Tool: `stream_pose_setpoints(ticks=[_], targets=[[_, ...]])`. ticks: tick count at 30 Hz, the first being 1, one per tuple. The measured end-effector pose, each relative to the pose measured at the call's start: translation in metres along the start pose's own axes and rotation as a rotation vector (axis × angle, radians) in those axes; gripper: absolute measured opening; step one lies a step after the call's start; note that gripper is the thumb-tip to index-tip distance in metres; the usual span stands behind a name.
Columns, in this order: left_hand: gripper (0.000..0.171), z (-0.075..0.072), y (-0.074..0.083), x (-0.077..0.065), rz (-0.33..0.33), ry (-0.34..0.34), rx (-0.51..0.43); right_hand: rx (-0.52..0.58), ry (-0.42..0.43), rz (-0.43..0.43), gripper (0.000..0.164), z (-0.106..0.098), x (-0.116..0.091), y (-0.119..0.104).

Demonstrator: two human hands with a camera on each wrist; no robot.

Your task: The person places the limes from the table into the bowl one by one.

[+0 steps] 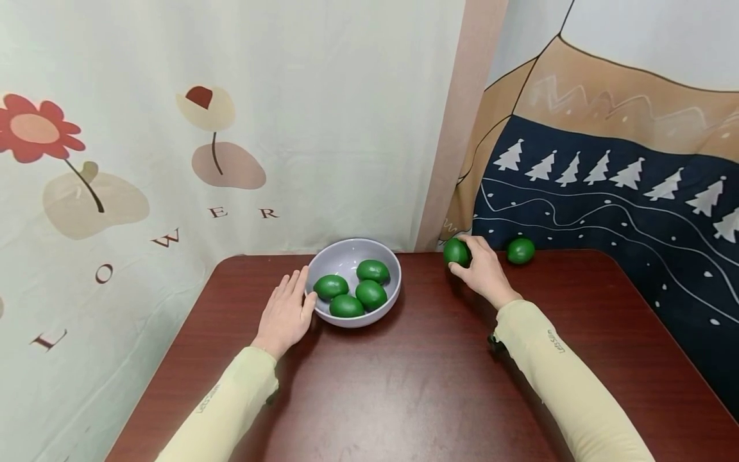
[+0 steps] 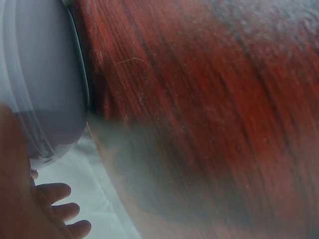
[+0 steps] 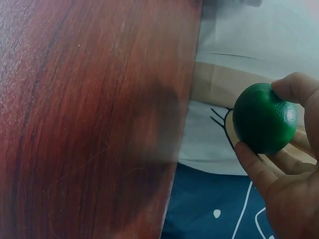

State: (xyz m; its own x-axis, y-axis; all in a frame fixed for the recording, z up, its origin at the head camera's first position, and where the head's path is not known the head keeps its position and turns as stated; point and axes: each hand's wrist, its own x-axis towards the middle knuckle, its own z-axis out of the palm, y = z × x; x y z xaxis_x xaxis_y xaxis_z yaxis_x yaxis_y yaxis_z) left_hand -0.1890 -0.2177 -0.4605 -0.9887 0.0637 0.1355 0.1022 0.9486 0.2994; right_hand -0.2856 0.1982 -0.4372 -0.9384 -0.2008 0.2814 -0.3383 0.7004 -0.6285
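A grey-lavender bowl [image 1: 353, 321] with several glossy green limes [image 1: 371, 294] in it stands near the table's back edge. My left hand [image 1: 287, 314] lies along the bowl's left side, fingers straight and thumb at the rim. In the left wrist view, the bowl's outer wall [image 2: 45, 74] rises beside that hand. To the right of the bowl, my right hand [image 1: 485, 269] pinches another lime [image 1: 456, 253] between thumb and fingers. The right wrist view shows this lime [image 3: 264, 118] held off the tabletop, its shadow falling on the wood.
One more lime [image 1: 521, 251] sits by the back edge, just right of my right hand. The dark red wooden table [image 1: 392, 385] reaches back to a pale curtain [image 1: 346, 128] with flower prints and a navy cloth [image 1: 577, 212] with white trees.
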Motion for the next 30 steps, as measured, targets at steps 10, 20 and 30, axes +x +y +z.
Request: stream_pose_setpoints(ticks=[10,20,30], targets=[[0.065,0.0,0.001,0.0,0.002,0.002,-0.003,0.011,0.005,-0.032,0.063,0.001,0.001,-0.01],[0.065,0.0,0.0,0.0,0.002,0.003,-0.002,0.02,0.033,-0.071,0.062,0.004,0.003,-0.014],[0.064,-0.001,0.002,0.0,0.004,0.008,-0.001,0.039,0.025,-0.082,0.062,0.004,0.002,-0.023]])
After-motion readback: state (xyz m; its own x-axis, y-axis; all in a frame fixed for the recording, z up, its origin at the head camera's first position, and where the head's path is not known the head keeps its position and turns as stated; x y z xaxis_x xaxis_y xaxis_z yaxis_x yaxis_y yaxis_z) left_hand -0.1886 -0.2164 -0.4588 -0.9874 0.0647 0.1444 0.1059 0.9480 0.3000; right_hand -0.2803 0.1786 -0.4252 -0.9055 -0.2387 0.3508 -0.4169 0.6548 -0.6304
